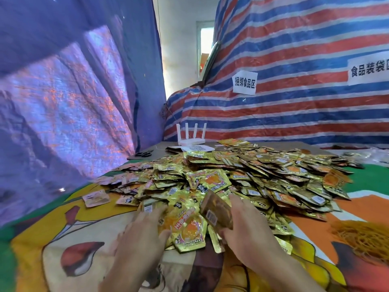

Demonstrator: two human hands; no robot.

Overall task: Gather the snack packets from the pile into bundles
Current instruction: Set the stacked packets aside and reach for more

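Note:
A wide pile of gold snack packets (242, 173) covers the middle of the table. My right hand (244, 228) holds a brownish packet (214, 211) tilted on edge at the pile's near rim, thumb against its lower end. My left hand (143, 230) lies on the near left of the pile, fingers stretched over the packets, blurred. Between the hands a gold packet with an orange picture (189, 230) lies face up.
A printed cloth (73, 239) covers the table. A heap of yellow rubber bands (364, 239) lies at the right. A white router (191, 135), a QR card (196, 148) and scissors (144, 153) sit at the back. Tarpaulin walls close in left and behind.

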